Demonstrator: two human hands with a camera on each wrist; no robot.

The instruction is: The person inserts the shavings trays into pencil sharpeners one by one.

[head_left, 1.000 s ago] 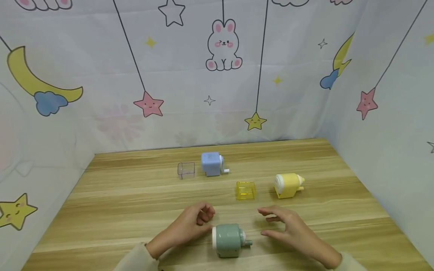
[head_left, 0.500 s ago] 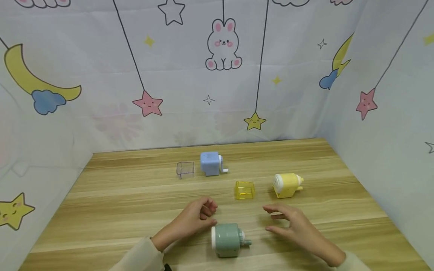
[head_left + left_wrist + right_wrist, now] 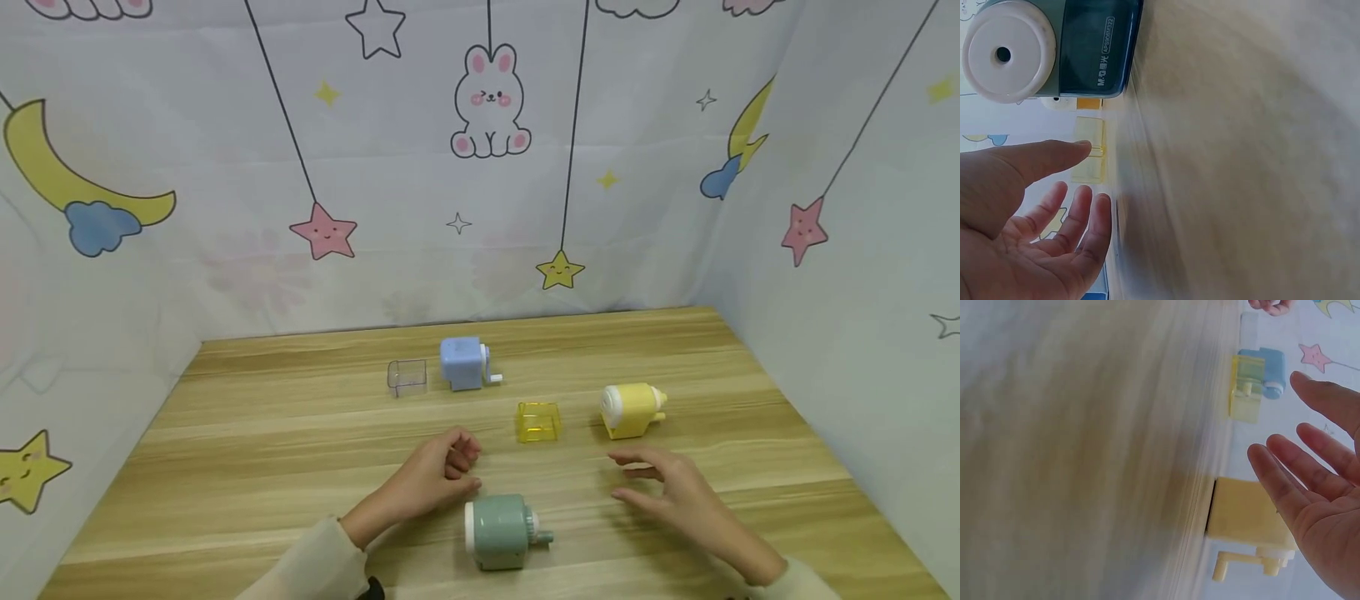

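A green crank pencil sharpener (image 3: pixel 500 532) stands near the front of the table; its white round front with a hole shows in the left wrist view. My left hand (image 3: pixel 431 473) hovers just left of and beyond it, fingers loosely bent and holding nothing. To the right, my right hand (image 3: pixel 678 496) is held with thumb and fingers apart, nothing between them. Beyond that hand is a yellow pencil sharpener (image 3: pixel 632 410), its crank seen in the right wrist view. A clear yellow shavings drawer (image 3: pixel 538 422) lies left of the yellow sharpener.
Farther back stands a blue pencil sharpener (image 3: pixel 462 363) with a white-handled crank. Left of it lies a colourless clear drawer (image 3: pixel 407 377). White printed cloth (image 3: pixel 390 167) walls the wooden table (image 3: pixel 285 467) at the back and both sides.
My right hand has drawn away to the right from the green sharpener. The left hand has shifted slightly forward. The sharpeners and drawers stay in place on the table.
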